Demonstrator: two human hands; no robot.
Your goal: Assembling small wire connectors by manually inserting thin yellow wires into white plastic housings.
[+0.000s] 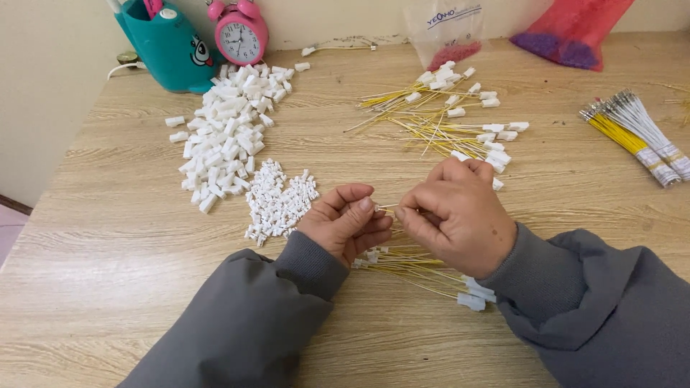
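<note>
My left hand (346, 221) pinches a small white connector at its fingertips. My right hand (454, 214) grips a thin yellow wire (388, 208) whose end meets that connector between the two hands. Under my wrists lies a bundle of yellow wires with white plugs (438, 276). A heap of small white connectors (279, 203) sits just left of my left hand, with a bigger pile of larger white housings (230, 133) behind it.
Finished yellow wires with white plugs (453, 115) are scattered at the back centre. Taped bundles of yellow and white wires (640, 133) lie at the right. A teal holder (169, 50), a pink alarm clock (239, 32), a clear bag (445, 32) and a red bag (571, 29) line the wall.
</note>
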